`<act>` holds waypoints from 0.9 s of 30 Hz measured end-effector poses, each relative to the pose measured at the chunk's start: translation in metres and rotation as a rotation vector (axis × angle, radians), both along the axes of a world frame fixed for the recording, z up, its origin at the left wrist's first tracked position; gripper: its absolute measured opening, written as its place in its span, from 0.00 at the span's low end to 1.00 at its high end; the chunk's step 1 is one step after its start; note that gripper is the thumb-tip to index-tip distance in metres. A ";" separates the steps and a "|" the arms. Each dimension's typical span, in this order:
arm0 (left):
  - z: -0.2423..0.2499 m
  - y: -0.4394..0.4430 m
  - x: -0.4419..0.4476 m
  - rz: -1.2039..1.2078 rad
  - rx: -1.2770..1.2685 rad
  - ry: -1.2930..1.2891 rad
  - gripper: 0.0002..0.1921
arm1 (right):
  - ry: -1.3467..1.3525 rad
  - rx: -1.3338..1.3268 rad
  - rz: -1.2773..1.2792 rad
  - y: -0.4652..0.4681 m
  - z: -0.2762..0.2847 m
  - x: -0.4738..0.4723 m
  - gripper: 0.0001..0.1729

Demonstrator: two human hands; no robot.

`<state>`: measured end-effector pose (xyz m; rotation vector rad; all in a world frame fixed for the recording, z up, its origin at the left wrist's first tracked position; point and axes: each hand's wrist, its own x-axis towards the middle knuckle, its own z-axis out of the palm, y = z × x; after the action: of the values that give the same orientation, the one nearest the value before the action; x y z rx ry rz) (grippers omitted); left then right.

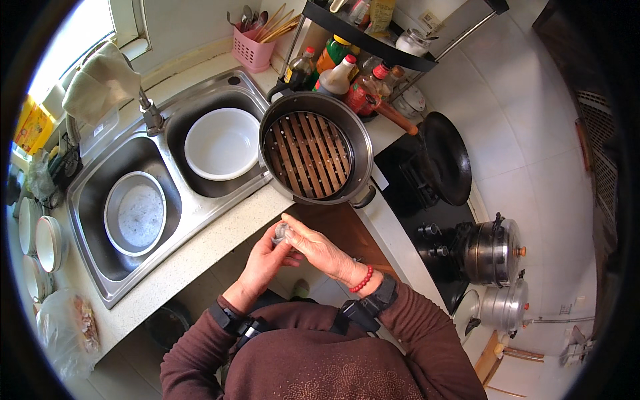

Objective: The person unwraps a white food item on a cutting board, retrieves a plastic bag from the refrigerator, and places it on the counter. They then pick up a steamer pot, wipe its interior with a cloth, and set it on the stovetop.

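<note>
Just below the counter's front edge, my two hands meet around a small grey lump (281, 233), possibly a ball of steel wool; its material is hard to make out. My left hand (264, 260) cups it from the left. From the right, my right hand (317, 250) presses its thumb and fingers against it. Beyond my hands, a deep metal pot (367, 150) stands at the counter corner, overlapping the sink's edge. Inside the pot lies a round steamer rack of brown slats (309, 152), with nothing on it.
The double sink (187, 197) holds a white basin (222, 142) and a metal basin (135, 212). A wok (445, 160) rests on the black stove (400, 160), beside several sauce bottles (335, 77). Lidded pots (492, 252) stand right; bowls (47, 245) and a plastic bag (65, 330) sit left.
</note>
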<state>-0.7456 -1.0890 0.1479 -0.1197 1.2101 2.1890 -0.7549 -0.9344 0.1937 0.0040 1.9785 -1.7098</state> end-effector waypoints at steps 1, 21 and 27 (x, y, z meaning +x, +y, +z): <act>-0.002 -0.005 -0.001 -0.002 -0.015 -0.032 0.22 | 0.039 0.083 0.071 0.004 0.001 -0.002 0.34; -0.015 -0.099 0.037 0.345 -0.224 -0.092 0.16 | -0.542 -0.040 -0.408 0.169 -0.074 -0.109 0.14; -0.010 -0.097 0.032 0.301 -0.254 -0.059 0.15 | -0.487 -0.165 -0.590 0.120 -0.071 -0.090 0.13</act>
<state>-0.7140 -1.1857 0.1376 -0.4973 1.5127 2.2516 -0.8448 -0.8144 0.1222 0.9343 1.5450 -1.9699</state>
